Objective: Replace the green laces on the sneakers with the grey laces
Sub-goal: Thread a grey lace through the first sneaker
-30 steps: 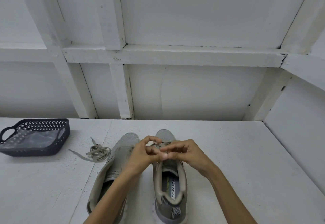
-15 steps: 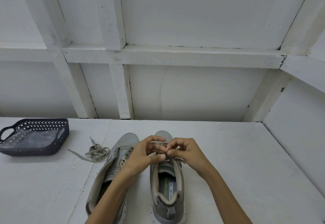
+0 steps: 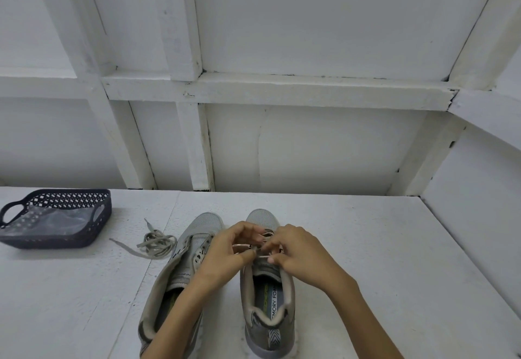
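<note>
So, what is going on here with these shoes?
A person is working at a white table. The left hand and the right hand both pinch a lace over the eyelets of the sneaker on the picture's right. The other sneaker stands beside it; no lace shows in its visible eyelets. A loose lace lies bundled on the table further left, and a dark basket beyond it. The laces' colours are hard to tell.

Left sneaker (image 3: 183, 268) and right sneaker (image 3: 267, 299) sit side by side on the table (image 3: 366, 245). My left hand (image 3: 225, 254) and right hand (image 3: 298, 254) meet over the right one's lace (image 3: 262, 257). A loose lace (image 3: 156, 243) lies leftward, the basket (image 3: 56, 241) beyond it.
</note>
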{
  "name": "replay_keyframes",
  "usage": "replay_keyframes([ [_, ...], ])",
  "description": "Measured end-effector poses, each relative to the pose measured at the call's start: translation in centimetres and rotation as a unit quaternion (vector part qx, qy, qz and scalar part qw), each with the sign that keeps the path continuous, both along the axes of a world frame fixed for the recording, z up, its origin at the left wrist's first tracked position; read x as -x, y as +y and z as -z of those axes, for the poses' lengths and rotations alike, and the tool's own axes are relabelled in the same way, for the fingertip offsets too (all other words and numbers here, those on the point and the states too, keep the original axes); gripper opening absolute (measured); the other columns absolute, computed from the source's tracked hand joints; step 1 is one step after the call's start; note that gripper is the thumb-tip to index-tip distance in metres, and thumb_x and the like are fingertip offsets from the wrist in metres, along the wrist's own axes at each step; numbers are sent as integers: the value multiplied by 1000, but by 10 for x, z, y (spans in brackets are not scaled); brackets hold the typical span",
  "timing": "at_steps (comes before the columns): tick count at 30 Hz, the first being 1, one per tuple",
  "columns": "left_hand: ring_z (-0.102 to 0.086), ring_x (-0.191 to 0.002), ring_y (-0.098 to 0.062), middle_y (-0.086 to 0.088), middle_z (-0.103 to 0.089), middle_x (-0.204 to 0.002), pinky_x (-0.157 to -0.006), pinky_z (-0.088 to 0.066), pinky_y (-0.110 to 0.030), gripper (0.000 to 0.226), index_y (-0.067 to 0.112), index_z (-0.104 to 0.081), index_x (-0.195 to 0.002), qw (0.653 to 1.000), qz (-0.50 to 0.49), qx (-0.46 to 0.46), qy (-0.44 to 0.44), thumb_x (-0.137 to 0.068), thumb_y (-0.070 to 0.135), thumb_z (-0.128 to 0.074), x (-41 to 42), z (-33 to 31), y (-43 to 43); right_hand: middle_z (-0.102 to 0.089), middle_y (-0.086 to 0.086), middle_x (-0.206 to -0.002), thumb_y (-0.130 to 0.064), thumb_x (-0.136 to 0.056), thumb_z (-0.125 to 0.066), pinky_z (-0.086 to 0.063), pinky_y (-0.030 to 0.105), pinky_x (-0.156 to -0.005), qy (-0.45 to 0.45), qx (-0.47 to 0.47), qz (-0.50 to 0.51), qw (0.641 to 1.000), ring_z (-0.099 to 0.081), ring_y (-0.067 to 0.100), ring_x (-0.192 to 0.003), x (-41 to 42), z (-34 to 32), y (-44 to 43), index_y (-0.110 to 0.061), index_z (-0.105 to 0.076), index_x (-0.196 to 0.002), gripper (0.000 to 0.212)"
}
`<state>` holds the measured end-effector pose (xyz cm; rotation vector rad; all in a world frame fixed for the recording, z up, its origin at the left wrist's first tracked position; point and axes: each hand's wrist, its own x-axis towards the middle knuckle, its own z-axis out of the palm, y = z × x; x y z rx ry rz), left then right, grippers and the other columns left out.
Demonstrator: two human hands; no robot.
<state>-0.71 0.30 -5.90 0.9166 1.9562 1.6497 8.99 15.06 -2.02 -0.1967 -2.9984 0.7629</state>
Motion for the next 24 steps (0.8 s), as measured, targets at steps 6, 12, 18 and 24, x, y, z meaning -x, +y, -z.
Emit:
replay_keyframes([
  [6, -68, -93, -14, -4, -72, -92, -84, -53, -27, 33, 18, -67, -100, 1000, -19, -4, -17, -71, 3, -62, 5, 7, -5, -58, -5, -107, -20, -91, -60, -39, 27, -78, 11, -46, 13, 999, -52, 15, -101, 0, 4, -7, -22, -70, -108, 20],
  [12, -68, -91, -16, -5, -72, -91, -85, -55, -30, 33, 18, -66, -101, 1000, -24, -9, -6, -70, 8, -63, 4, 7, -3, -60, -13, -92, -22, -86, -67, -46, 29, -79, 43, 36, 39, 998, -57, 10, -89, 1, 11, -7, -23, -73, -92, 8],
  [18, -68, -92, -13, -5, -72, -93, -84, -53, -24, 33, 18, -67, -102, 999, -12, -14, 27, -69, 13, -65, 2, 7, -1, -67, -19, -82, -19, -76, -77, -51, 29, -79, 123, 183, 87, 972, -62, 3, -84, 3, 23, -12, -29, -77, -81, 11],
  [24, -67, -98, -9, 3, -72, -100, -89, -52, -25, 32, 20, -66, -105, 999, -12, -14, 29, -73, 15, -63, 0, 11, -3, -70, -18, -84, -15, -72, -77, -52, 26, -82, 183, 264, 98, 942, -65, 6, -88, 3, 35, -16, -32, -77, -81, 19],
])
